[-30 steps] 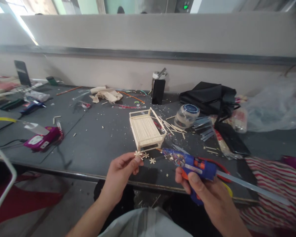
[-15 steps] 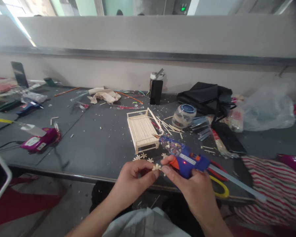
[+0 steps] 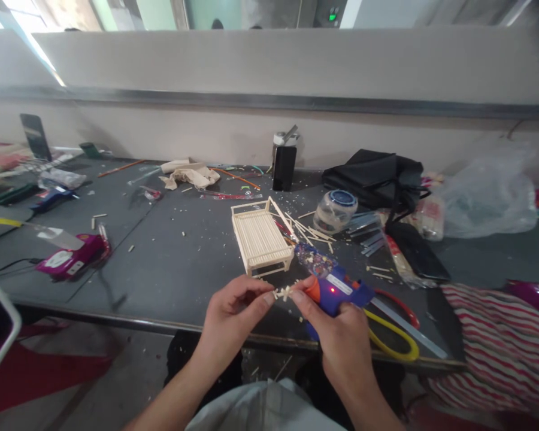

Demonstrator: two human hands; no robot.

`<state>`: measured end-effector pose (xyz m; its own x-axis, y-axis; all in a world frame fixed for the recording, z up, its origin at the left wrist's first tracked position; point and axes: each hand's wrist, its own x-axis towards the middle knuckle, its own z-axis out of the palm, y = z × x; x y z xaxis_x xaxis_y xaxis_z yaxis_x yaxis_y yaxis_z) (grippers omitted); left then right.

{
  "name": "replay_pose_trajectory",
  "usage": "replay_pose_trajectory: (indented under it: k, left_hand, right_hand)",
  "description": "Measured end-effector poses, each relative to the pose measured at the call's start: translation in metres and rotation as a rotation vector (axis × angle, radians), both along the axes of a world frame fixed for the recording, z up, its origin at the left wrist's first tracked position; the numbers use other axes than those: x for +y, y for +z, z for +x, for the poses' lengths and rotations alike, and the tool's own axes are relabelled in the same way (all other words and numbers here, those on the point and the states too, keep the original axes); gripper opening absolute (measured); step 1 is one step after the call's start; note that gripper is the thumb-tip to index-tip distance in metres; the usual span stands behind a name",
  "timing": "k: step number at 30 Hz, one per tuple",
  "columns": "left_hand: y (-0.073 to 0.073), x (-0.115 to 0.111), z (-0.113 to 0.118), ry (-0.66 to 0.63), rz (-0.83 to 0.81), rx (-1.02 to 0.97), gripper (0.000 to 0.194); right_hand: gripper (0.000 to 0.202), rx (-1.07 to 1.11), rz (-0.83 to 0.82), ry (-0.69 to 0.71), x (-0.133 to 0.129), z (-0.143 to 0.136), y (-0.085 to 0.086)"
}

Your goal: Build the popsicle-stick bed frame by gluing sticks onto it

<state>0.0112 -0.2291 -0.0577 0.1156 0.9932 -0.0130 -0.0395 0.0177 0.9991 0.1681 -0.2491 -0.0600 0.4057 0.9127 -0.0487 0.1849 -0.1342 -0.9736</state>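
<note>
Between both hands is a small, pale, star-shaped piece made of short stick bits. My left hand pinches its left side between thumb and fingertips. The thumb and forefinger of my right hand touch its right side. That same hand is wrapped round a blue and orange hot glue gun, its glue-crusted front pointing away to the left and a long glue stick out of its back. Just beyond the hands stands a miniature slatted bed frame of thin sticks. Other star pieces are mostly hidden behind my fingers.
Loose sticks and a clear jar lie beyond the glue gun. Yellow-handled scissors sit at the table's front edge, beside a striped cloth. A phone leans upright at the back. A purple glue gun is at left.
Both hands have moved slightly up and closer to the bed frame, bringing the star piece along. The glue gun has shifted a little, and the star pieces on the table are now largely covered.
</note>
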Motion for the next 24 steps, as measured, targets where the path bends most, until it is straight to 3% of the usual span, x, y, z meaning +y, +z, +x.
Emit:
replay_pose_trajectory:
  k: [9, 14, 20, 24]
  left_hand:
    - [-0.005, 0.008, -0.003, -0.041, 0.113, 0.124, 0.014]
    - [-0.007, 0.018, -0.016, 0.09, 0.215, 0.261, 0.015]
    - [-0.005, 0.029, -0.023, 0.132, 0.441, 0.471, 0.049]
    - [0.001, 0.031, -0.022, 0.152, 0.525, 0.544, 0.053]
  right_hand:
    - [0.027, -0.004, 0.049, -0.011, 0.007, -0.006, -0.007]
    - [0.03, -0.012, 0.073, -0.084, 0.015, -0.011, -0.011]
    - [0.029, -0.024, 0.146, -0.123, 0.028, -0.022, -0.012]
    - [0.027, -0.03, 0.17, -0.105, 0.032, -0.027, -0.011]
